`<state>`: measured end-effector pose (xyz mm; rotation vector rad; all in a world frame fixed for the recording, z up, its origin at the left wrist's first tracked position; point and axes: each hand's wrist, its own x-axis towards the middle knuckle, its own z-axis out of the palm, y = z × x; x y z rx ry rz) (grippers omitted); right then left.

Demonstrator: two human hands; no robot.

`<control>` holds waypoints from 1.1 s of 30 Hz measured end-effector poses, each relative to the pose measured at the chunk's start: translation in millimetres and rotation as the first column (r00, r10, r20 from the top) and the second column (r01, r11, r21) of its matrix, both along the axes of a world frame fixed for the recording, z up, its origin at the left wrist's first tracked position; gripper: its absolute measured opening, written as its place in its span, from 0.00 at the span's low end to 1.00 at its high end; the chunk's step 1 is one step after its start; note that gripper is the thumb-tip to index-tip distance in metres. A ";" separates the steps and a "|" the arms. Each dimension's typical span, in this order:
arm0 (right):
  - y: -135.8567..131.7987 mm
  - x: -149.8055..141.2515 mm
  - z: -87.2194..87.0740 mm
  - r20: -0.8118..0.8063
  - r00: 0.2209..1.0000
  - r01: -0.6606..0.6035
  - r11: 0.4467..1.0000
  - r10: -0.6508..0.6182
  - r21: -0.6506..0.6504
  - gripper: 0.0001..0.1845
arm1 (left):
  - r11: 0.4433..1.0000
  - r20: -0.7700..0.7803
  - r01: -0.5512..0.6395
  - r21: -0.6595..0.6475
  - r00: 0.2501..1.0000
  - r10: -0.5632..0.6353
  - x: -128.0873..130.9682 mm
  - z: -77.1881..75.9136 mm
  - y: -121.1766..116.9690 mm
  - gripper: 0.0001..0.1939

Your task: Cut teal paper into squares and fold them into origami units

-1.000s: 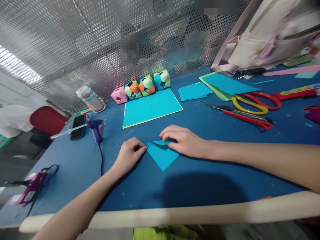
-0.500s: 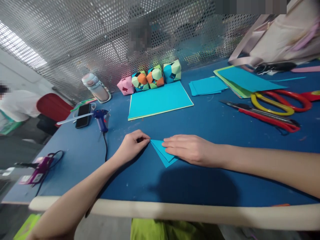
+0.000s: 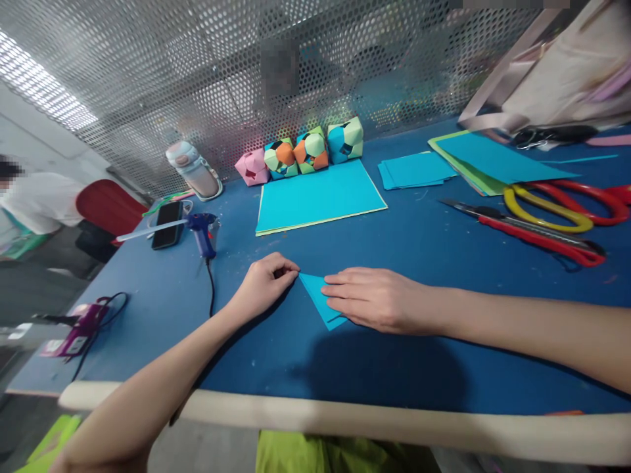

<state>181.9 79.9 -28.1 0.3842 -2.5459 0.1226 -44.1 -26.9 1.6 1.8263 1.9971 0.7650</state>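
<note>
On the blue tabletop, a small folded piece of blue paper [image 3: 318,295] lies between my two hands. My left hand [image 3: 269,282] pinches its upper left corner between thumb and fingertips. Flat on the right part of the paper rests my right hand [image 3: 382,299], with its fingers stretched out and pointing left. The right side of the paper is hidden under that palm. A stack of blue and pale sheets [image 3: 320,200] lies just beyond the hands.
Several folded paper balls [image 3: 310,151] line the back. A blue glue gun [image 3: 202,233], a phone [image 3: 167,225] and a bottle [image 3: 194,169] stand left; a purple power strip [image 3: 81,332] lies nearer. Rightward are cut blue papers [image 3: 417,171], a utility knife [image 3: 537,236] and scissors [image 3: 549,209].
The upper layer of the folded paper has been pressed down by my right hand, so its edges lie closer together. My left hand keeps its pinch; the view has shifted slightly.
</note>
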 end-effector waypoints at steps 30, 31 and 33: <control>0.5 -3.4 2.7 -0.038 0.997 -0.066 0.996 0.068 0.051 0.14 | 0.999 0.002 0.037 0.003 0.999 -0.037 -2.3 -0.2 2.7 0.07; 0.9 -3.2 2.6 -0.030 0.997 -0.069 0.996 0.070 0.050 0.14 | 0.999 0.005 0.041 0.005 0.999 -0.041 -2.4 -0.2 2.6 0.07; 1.9 -2.6 2.2 -0.011 0.997 -0.073 0.996 0.074 0.050 0.14 | 0.998 0.007 0.056 0.010 0.998 -0.056 -2.7 0.1 2.3 0.07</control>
